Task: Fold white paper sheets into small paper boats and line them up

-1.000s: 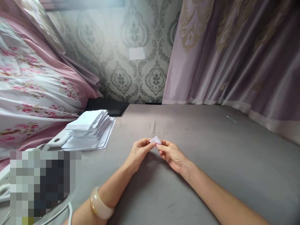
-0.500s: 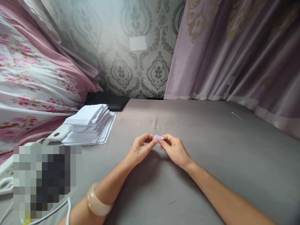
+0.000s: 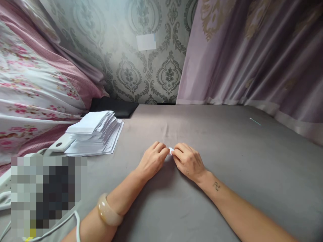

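Between my fingertips is a small white piece of paper (image 3: 171,150), mostly covered by them. My left hand (image 3: 154,157) pinches its left side, knuckles up. On the other side, my right hand (image 3: 188,158) grips the paper with curled fingers. Both hands are low over the grey cloth surface (image 3: 207,134), close together near its middle. How the paper is folded cannot be made out. A pale bangle (image 3: 109,211) circles my left forearm.
A stack of white paper (image 3: 93,134) lies to the left, in front of a flat black item (image 3: 116,107). White cables (image 3: 77,225) and a power strip (image 3: 59,144) run along the left edge. A thin green stick (image 3: 255,121) lies at the far right.
Both hands have rolled over so their backs face up, and they hide more of the paper. The right wrist has turned inward. The view has shifted slightly.
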The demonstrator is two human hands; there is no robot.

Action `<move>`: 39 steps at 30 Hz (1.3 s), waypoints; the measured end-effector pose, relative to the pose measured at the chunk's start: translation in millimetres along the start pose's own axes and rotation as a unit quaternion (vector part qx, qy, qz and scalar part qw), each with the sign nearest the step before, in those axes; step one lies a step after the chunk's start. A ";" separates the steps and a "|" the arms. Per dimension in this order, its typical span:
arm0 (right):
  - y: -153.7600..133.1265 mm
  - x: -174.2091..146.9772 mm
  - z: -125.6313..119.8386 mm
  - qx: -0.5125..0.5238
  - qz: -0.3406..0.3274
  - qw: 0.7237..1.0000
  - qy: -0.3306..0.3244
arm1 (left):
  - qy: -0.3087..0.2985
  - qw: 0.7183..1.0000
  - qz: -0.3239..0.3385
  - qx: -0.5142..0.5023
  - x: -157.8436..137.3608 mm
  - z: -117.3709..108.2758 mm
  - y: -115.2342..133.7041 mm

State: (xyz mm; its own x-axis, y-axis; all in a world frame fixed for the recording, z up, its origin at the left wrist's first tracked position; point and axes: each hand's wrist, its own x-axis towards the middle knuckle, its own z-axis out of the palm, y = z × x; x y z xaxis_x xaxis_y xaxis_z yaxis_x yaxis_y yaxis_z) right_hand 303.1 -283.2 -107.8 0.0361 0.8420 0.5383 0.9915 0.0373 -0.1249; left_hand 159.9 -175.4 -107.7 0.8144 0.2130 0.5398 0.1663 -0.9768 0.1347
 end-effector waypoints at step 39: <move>2.4 7.4 8.0 0.223 0.281 0.927 -0.113 | -0.130 0.920 -0.290 -0.228 8.7 7.3 -6.8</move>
State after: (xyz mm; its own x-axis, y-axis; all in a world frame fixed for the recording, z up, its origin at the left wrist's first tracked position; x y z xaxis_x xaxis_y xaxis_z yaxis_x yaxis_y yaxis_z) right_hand 304.7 -272.6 -110.7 0.4535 0.8853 0.1031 0.6723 -0.2639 -0.6916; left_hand 170.0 -167.1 -110.0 0.7775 0.6261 0.0589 0.4121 -0.5781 0.7043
